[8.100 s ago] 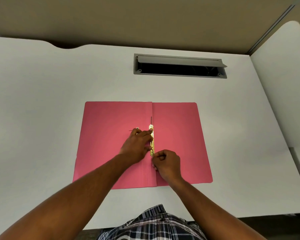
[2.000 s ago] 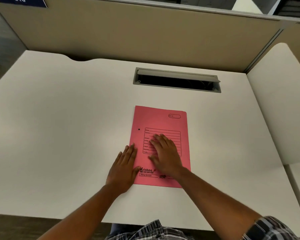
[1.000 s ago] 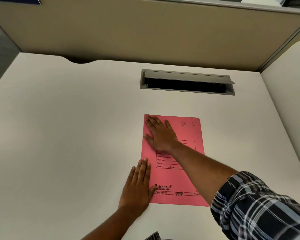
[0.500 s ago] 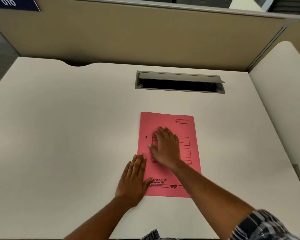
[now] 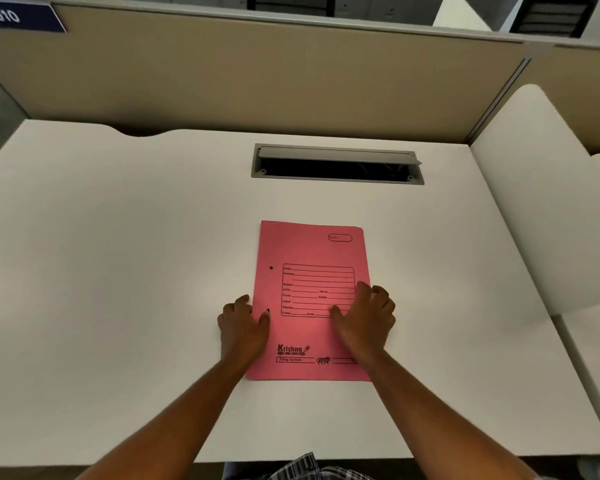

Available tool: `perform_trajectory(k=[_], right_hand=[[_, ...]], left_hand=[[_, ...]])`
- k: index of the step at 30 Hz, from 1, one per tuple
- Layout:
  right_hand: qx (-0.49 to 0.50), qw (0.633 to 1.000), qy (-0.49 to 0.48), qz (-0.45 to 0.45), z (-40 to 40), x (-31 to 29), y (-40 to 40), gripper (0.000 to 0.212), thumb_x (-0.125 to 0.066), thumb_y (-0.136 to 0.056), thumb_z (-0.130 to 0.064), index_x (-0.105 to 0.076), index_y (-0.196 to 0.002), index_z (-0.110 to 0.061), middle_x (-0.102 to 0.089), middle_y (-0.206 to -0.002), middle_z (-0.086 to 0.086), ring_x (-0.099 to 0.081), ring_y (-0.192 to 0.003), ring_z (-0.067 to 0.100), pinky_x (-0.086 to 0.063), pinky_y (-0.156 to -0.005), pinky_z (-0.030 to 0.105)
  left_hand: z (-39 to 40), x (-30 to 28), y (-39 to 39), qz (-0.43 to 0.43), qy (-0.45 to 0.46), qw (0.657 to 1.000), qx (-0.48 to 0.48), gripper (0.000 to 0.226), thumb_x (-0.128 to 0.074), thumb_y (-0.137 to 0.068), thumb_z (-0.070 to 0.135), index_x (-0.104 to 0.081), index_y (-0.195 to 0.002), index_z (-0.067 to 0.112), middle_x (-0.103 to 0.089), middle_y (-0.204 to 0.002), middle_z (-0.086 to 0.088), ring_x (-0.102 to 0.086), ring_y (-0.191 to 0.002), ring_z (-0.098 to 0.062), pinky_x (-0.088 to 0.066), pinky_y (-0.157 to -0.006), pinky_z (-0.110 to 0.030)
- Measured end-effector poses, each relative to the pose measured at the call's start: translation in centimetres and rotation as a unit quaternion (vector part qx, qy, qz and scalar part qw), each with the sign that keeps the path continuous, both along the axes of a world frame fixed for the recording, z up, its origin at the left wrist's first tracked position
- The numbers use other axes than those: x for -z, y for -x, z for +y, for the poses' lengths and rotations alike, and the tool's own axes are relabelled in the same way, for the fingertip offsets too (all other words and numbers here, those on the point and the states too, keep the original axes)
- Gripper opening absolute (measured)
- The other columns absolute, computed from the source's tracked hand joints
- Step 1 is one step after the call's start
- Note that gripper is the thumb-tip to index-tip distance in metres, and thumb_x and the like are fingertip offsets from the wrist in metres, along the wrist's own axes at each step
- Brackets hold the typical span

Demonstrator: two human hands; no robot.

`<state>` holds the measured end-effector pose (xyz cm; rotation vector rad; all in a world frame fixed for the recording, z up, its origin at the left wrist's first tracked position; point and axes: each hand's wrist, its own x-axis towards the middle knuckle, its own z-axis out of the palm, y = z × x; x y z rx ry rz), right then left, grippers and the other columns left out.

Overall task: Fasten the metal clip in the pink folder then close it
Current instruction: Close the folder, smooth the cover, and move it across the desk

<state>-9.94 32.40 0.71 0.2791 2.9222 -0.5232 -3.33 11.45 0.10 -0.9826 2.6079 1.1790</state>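
Observation:
The pink folder (image 5: 310, 258) lies closed and flat on the white desk (image 5: 118, 271), printed front cover up, with two small punch holes near its left edge. The metal clip is hidden inside. My left hand (image 5: 244, 329) sits at the folder's left edge, thumb on the cover near the lower hole and fingers curled over the edge. My right hand (image 5: 366, 318) sits at the right edge, thumb on the cover and fingers bent around the side.
A grey cable slot (image 5: 336, 164) with its flap raised is set into the desk behind the folder. A beige partition (image 5: 257, 74) stands at the back. A second white desk (image 5: 548, 202) adjoins on the right.
The folder was open with both hands at the clip; now it is closed. My right hand slid from the cover's middle to the right edge, and my left hand curled at the left edge.

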Motion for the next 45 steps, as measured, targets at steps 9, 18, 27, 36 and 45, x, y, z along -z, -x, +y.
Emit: perform_trajectory(k=[9, 18, 27, 36, 45], right_hand=[[-0.007, 0.999, 0.032, -0.001, 1.1, -0.4, 0.1, 0.087, -0.082, -0.075, -0.054, -0.041, -0.142, -0.018, -0.047, -0.141, 0.014, -0.045, -0.129, 0.034, -0.05, -0.1, 0.045], [0.0, 0.989, 0.145, -0.019, 2.4, -0.7, 0.4, 0.085, -0.084, -0.08, -0.033, -0.038, -0.15, -0.018, -0.046, -0.144, 0.011, -0.046, -0.133, 0.031, -0.046, -0.106, 0.042], [0.053, 0.968, 0.237, -0.06, 3.0, -1.6, 2.2, 0.064, -0.076, -0.084, -0.039, -0.054, -0.139, -0.013, -0.06, -0.134, 0.008, -0.061, -0.119, 0.029, -0.054, -0.101, 0.046], [0.148, 0.911, 0.368, -0.114, 2.7, -1.7, 3.2, 0.024, -0.07, -0.087, -0.032, -0.073, -0.106, -0.017, -0.078, -0.104, 0.002, -0.073, -0.092, 0.022, -0.061, -0.084, 0.04], [0.131, 0.886, 0.429, -0.119, -1.1, -1.9, 3.9, 0.009, -0.071, -0.093, -0.014, -0.076, -0.1, -0.017, -0.078, -0.1, 0.002, -0.074, -0.091, 0.024, -0.062, -0.083, 0.039]], left_hand=[[0.3, -1.3, 1.2, -0.005, -0.082, 0.995, -0.063, 0.028, -0.07, -0.083, 0.026, -0.058, -0.104, 0.013, -0.065, -0.109, -0.008, -0.065, -0.096, -0.03, -0.055, -0.088, -0.048], [1.6, -1.5, 0.5, 0.015, -0.109, 0.989, -0.095, 0.039, -0.065, -0.091, 0.015, -0.037, -0.118, 0.021, -0.066, -0.111, -0.01, -0.066, -0.078, -0.027, -0.055, -0.073, -0.039], [0.2, -2.1, 1.0, 0.043, -0.21, 0.971, -0.107, 0.037, -0.066, -0.092, 0.018, -0.045, -0.123, 0.022, -0.067, -0.117, -0.013, -0.071, -0.09, -0.031, -0.06, -0.082, -0.053], [-1.9, -2.5, 1.1, 0.087, -0.26, 0.957, -0.095, 0.037, -0.067, -0.092, 0.02, -0.047, -0.122, 0.025, -0.073, -0.105, -0.011, -0.075, -0.082, -0.03, -0.061, -0.076, -0.054], [-6.4, -3.1, 2.2, 0.105, -0.212, 0.967, -0.09, 0.032, -0.063, -0.094, 0.019, -0.049, -0.123, 0.02, -0.072, -0.109, -0.01, -0.073, -0.087, -0.029, -0.06, -0.08, -0.049]])
